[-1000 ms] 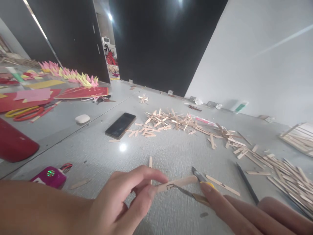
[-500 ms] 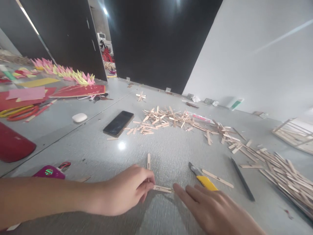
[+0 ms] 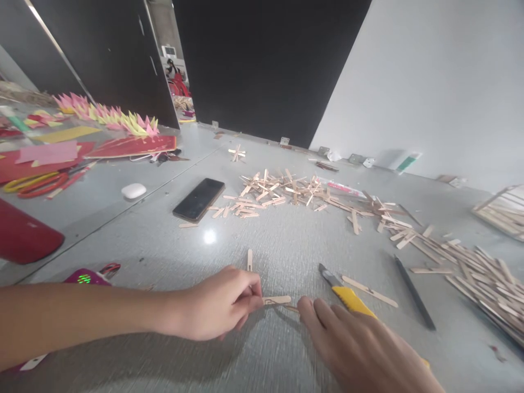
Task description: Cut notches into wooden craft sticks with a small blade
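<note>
My left hand (image 3: 231,303) is closed, with thumb and fingers pinching a notched wooden craft stick (image 3: 279,300) that points right. Just behind its knuckles lies another slotted craft stick (image 3: 250,258), pointing away from me. My right hand (image 3: 347,333) is palm down with its fingers close together; a thin stick end (image 3: 292,309) pokes out at its index fingertip, and the thumb is hidden. Partly covered by that hand is a yellow utility knife (image 3: 351,299). A longer notched stick (image 3: 370,290) and a dark pen-like rod (image 3: 415,292) lie to the right.
Pieces of joined sticks (image 3: 282,188) spread across the mid-table, running into a large stick pile (image 3: 487,278) at right. A phone (image 3: 199,200), a white case (image 3: 134,190), scissors (image 3: 39,184) and a purple gadget (image 3: 87,277) are at left. A dark panel (image 3: 270,71) stands behind.
The stick in my left hand now tilts slightly up at its free end, apart from my right fingertips. My right hand has shifted a little right, and the view has moved slightly.
</note>
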Tool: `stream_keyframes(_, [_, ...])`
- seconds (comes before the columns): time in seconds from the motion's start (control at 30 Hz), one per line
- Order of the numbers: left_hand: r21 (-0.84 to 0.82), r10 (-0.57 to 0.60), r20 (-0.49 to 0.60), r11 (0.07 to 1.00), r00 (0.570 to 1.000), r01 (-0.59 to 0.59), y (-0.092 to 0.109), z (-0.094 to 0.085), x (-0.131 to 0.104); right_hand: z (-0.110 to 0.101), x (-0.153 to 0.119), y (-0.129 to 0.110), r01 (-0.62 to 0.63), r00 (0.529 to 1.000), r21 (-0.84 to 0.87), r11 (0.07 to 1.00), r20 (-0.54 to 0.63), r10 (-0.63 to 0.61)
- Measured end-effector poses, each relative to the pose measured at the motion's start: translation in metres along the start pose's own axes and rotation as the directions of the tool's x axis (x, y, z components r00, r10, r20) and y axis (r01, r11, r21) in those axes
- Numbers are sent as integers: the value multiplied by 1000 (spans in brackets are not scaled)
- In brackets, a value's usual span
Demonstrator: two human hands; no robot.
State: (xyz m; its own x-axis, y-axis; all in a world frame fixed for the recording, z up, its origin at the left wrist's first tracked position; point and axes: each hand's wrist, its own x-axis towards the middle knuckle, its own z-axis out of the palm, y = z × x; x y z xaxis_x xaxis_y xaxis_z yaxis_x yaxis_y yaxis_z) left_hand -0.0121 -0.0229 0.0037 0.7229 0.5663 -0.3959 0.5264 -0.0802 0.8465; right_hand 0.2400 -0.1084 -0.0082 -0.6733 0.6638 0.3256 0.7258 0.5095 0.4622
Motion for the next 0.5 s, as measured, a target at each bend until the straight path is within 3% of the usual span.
stream_keyframes(0.27, [99, 158, -93, 984, 983, -148, -2, 6, 0, -30, 22, -18, 84, 981, -98, 992, 183, -65])
stream_keyframes(0.5, [81, 138, -123, 988, 983, -129, -5, 7, 0, -1, 27, 11, 85, 981, 29, 996, 173, -89])
